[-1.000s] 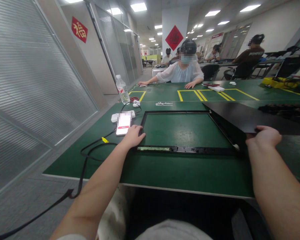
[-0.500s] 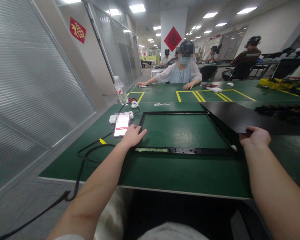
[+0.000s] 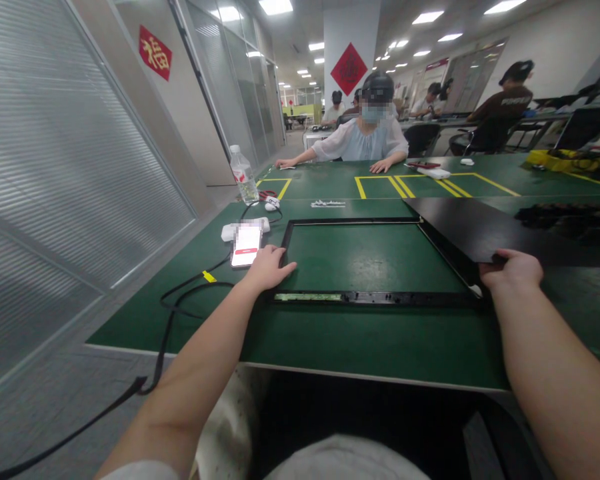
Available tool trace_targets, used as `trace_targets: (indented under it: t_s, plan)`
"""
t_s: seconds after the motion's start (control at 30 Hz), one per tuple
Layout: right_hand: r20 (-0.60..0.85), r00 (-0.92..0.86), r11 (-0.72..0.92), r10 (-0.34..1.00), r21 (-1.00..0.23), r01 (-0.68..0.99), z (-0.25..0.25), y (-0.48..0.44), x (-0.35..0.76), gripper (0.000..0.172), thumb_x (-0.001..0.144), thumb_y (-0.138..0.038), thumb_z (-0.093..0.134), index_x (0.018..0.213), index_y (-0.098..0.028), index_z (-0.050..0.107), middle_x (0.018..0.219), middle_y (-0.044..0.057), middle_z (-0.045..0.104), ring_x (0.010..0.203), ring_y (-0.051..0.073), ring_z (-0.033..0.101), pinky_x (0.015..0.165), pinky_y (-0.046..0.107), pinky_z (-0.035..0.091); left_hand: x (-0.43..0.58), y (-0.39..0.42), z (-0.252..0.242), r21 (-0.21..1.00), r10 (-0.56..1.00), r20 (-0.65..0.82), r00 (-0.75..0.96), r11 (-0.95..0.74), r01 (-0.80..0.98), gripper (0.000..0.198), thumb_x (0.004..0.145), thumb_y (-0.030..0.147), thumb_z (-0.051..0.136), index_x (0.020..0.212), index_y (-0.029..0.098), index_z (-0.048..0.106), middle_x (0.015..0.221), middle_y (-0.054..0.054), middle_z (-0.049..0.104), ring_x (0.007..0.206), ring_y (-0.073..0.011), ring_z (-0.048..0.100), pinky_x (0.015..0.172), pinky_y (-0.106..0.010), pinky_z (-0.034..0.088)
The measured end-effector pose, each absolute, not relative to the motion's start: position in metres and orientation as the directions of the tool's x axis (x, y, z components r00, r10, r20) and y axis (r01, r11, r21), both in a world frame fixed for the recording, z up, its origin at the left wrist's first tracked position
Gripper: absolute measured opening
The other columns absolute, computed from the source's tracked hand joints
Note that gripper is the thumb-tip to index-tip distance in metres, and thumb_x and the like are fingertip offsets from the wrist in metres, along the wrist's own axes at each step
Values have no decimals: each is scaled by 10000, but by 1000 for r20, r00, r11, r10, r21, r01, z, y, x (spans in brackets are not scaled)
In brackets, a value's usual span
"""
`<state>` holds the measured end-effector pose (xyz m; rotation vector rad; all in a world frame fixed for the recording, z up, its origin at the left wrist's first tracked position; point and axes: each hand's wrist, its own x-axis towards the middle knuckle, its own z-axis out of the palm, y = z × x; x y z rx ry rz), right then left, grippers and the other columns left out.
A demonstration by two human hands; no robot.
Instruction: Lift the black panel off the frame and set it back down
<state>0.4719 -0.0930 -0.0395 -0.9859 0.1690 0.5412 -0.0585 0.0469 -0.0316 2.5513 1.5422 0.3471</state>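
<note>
At the left of the green table (image 3: 370, 343), a black cable (image 3: 167, 333) loops near the edge and bears a yellow tag (image 3: 209, 276). Farther off stands a clear bottle (image 3: 245, 175), upright. Nearer, a lit phone (image 3: 247, 247) leans face-up on a white block (image 3: 227, 232), which seemingly props its far end so that the screen tips toward the seated person.

Just right of the phone, the left hand (image 3: 270, 268) lies on the left side of a black frame (image 3: 410, 299), thumb spread from the fingers, presumably to steady it; whether the fingers close around the bar cannot be told. The frame lies flat at the middle of the table, its near bar carrying a green strip (image 3: 307, 297). Beyond it rest thin white pieces (image 3: 327, 204), and farther still a co-worker's hand (image 3: 383, 165) on the tabletop.

At the right, a dark panel (image 3: 500, 230) slants above the frame's right side. The right hand (image 3: 513, 270) pinches its near left corner, probably to hold that edge clear of the frame; contact at the far corner cannot be judged. Beyond lie dark parts (image 3: 570, 219), indistinct.
</note>
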Motion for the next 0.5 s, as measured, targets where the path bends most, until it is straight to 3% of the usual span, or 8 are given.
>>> trace_targets:
  t_s: [0.17,0.5]
  plan:
    - [-436,849,430,299,-732,-528,-28,-93,460,351,593,64,471,819,-203,508,910,15,653,739,137,679,694,299,649,-54,48,-29,232,910,93,404,-414,880,798,954,639,495,1524,87,576,1428,-240,579,1299,-422,561,1122,-512,447]
    - [-452,843,429,292,-726,-537,-24,-96,453,329,600,56,464,793,-211,485,908,10,655,750,136,687,680,284,650,-54,45,-30,206,902,102,420,-432,878,771,941,641,515,1501,121,612,1429,-224,577,1303,-425,552,1125,-507,445]
